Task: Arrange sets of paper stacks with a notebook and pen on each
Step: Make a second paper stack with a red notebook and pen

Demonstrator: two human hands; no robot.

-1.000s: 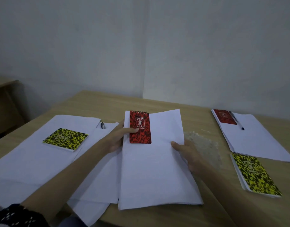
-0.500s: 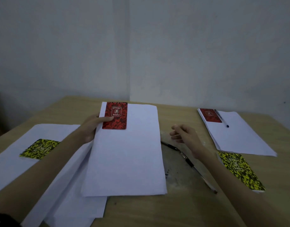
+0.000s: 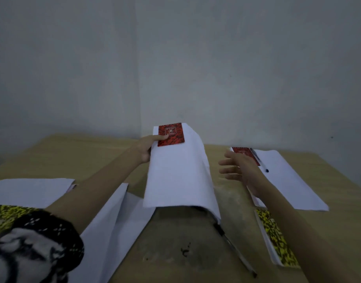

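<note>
The white paper stack (image 3: 179, 176) is lifted over the wooden table (image 3: 196, 252), drooping unsupported beyond the left hand (image 3: 145, 149) that pinches its far corner. The small red patterned notebook (image 3: 171, 134), pinned only under the thumb, could slide off. The right hand (image 3: 239, 170) hovers alongside, fingers spread, empty.

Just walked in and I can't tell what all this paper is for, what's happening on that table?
A person is laying out stationery sets. The left hand grips a paper stack lifted over the table, thumb pinning a red notebook on top. The right hand hovers open and empty. A finished set with a red notebook and pen lies at right; a loose pen and yellow notebook wait nearby.
</note>
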